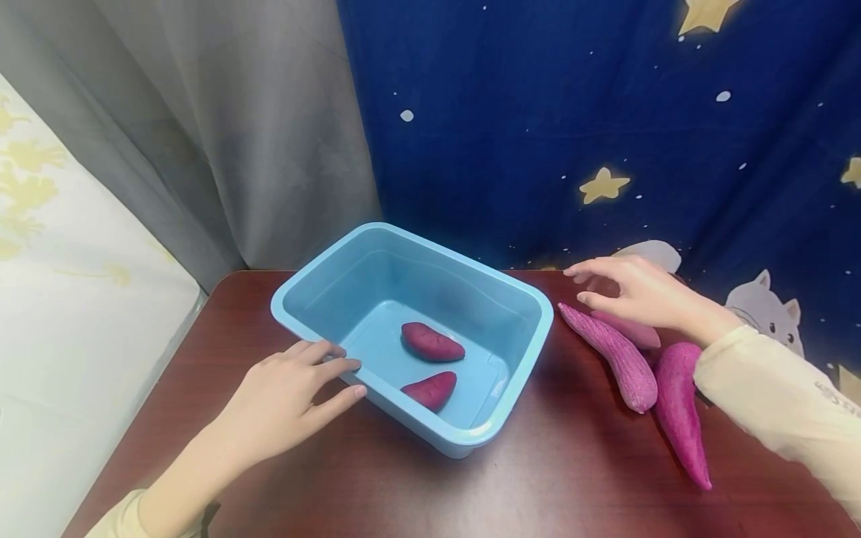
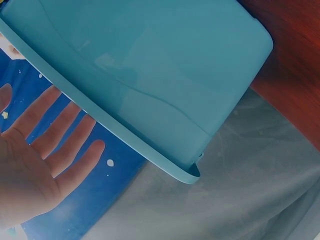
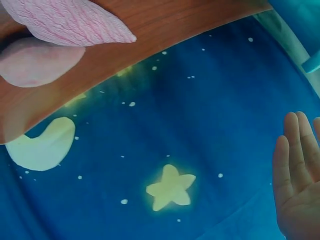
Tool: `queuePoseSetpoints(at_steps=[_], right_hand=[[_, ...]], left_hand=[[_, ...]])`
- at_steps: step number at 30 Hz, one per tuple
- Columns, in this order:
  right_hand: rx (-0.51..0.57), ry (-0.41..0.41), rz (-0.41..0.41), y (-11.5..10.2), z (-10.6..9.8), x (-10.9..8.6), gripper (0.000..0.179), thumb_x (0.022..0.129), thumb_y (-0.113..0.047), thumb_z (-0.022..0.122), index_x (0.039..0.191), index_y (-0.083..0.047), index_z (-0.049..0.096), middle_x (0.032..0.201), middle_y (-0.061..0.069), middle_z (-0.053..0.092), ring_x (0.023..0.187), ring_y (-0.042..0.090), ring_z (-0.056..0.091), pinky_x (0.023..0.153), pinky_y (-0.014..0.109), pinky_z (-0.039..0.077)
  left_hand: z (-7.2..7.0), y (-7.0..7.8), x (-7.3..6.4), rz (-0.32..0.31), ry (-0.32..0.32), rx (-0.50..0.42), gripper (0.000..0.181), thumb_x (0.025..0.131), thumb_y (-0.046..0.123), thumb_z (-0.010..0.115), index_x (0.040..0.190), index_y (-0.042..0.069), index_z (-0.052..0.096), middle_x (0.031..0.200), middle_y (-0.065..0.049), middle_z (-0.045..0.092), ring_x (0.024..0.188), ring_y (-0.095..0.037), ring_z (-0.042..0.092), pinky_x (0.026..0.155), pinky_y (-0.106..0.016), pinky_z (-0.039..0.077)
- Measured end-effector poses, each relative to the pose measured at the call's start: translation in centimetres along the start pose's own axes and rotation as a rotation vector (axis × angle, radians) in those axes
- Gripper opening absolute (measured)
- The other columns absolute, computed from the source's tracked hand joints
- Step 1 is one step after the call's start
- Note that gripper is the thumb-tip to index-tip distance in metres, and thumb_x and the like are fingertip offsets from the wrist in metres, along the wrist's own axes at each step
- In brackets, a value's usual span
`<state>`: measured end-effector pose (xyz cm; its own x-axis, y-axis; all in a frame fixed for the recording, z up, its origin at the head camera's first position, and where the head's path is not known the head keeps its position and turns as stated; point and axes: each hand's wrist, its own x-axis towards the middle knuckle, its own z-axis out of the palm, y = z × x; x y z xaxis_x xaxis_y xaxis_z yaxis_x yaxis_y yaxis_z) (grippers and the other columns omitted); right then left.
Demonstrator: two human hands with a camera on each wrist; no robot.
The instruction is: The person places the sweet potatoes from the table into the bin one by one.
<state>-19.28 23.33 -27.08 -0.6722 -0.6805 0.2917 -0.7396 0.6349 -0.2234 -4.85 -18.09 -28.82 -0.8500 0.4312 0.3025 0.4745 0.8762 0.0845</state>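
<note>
My left hand (image 1: 276, 407) has its fingertips at the near left rim of a blue plastic basin (image 1: 336, 288), fingers loosely extended. Inside the basin lie two reddish-purple sweet potatoes, one (image 1: 433, 342) farther back and one (image 1: 433, 391) partly hidden by the near wall. Over the far right of the table, my right hand (image 1: 635, 291) hovers with nothing in it, fingers spread forward. Below it are a long wrinkled pink-purple sweet potato (image 1: 619, 359) and a smoother one (image 1: 632, 330) partly covered by the hand. A curved magenta one (image 1: 681, 411) lies beside them, under the sleeve.
The basin stands on a dark red-brown wooden table (image 1: 525, 486). Behind the table's far edge hang a grey curtain (image 1: 289, 134) and a blue one (image 1: 498, 172) with stars. A white patterned surface (image 1: 81, 299) is at the left.
</note>
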Motion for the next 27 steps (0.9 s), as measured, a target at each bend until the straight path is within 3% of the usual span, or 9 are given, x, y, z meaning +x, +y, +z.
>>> queuePoseSetpoints(at_steps=[10, 19, 27], right_hand=[[0.004, -0.021, 0.1, 1.3, 1.2, -1.6, 0.034, 0.077, -0.016, 0.066, 0.11, -0.011, 0.059, 0.101, 0.001, 0.061, 0.085, 0.014, 0.057, 0.07, 0.037, 0.046], [-0.006, -0.026, 0.074, 2.8, 2.2, -2.7, 0.034, 0.077, -0.013, 0.066, 0.11, -0.007, 0.058, 0.094, 0.004, 0.062, 0.082, 0.017, 0.059, 0.066, 0.038, 0.046], [0.047, -0.069, 0.146, 4.0, 3.3, -3.9, 0.034, 0.078, -0.012, 0.065, 0.111, -0.007, 0.057, 0.093, 0.001, 0.062, 0.084, 0.017, 0.059, 0.07, 0.041, 0.047]], left_hand=[[0.0, 0.0, 0.0, -0.001, -0.005, -0.003, 0.034, 0.078, 0.045, 0.061, 0.098, 0.019, 0.067, 0.092, 0.004, 0.057, 0.079, -0.014, 0.054, 0.061, -0.032, 0.048], [-0.1, -0.1, 0.0, -0.003, -0.009, -0.003, 0.035, 0.077, 0.045, 0.061, 0.098, 0.018, 0.067, 0.092, 0.003, 0.057, 0.08, -0.014, 0.055, 0.061, -0.033, 0.048], [-0.2, -0.1, 0.1, -0.007, -0.012, -0.006, 0.035, 0.077, 0.045, 0.062, 0.098, 0.018, 0.068, 0.093, 0.003, 0.057, 0.08, -0.015, 0.055, 0.061, -0.033, 0.048]])
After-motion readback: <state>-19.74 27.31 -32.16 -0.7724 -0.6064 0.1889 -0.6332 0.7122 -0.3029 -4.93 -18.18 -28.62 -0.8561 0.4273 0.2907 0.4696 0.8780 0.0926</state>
